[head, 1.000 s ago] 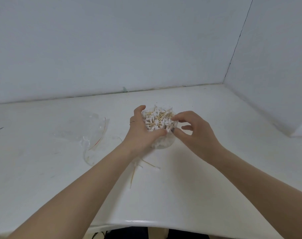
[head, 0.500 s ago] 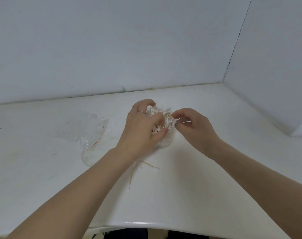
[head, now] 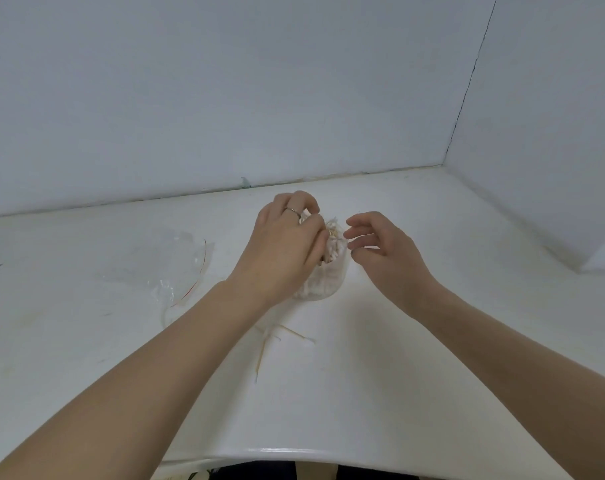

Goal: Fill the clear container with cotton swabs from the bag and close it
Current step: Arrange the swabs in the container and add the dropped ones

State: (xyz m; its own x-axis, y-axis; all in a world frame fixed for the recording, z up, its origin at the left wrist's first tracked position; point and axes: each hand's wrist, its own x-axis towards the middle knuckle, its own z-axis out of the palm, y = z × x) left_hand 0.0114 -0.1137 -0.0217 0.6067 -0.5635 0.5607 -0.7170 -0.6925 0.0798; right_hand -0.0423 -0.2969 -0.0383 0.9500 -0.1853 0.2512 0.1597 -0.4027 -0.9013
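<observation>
Swabs (head: 334, 244) heaped above the rim of the container (head: 323, 287), mid-surface (head: 363, 393), packing step apparently under way. Left hand (head: 287, 244) palm down over the pile, fingers curled onto the swab heads, pressing or bunching them; whether any are actually pinched, impossible to tell from this angle. Ring (head: 293, 212) on one left finger. Right hand (head: 380, 247) just beside the container, touching nothing that can be made out, fingers loosely spread and slightly bent, holding nothing. Bag (head: 162, 265) lying slack and seemingly emptied well to the left, red seal strip along its edge. Strays (head: 277, 337) scattered on the surface just in front of the container, a few thin sticks.

Filling judged nearly done, closing not yet begun. Lid not clearly visible anywhere; faint clear curve near the bag's lower edge possibly it, too indistinct to say. Next move likely to call for pushing the tall ends down level with the rim, steadying the light container with the free hand against tipping, gathering the strays, then finding and seating the lid. Risk: more swabs springing out under pressure.
</observation>
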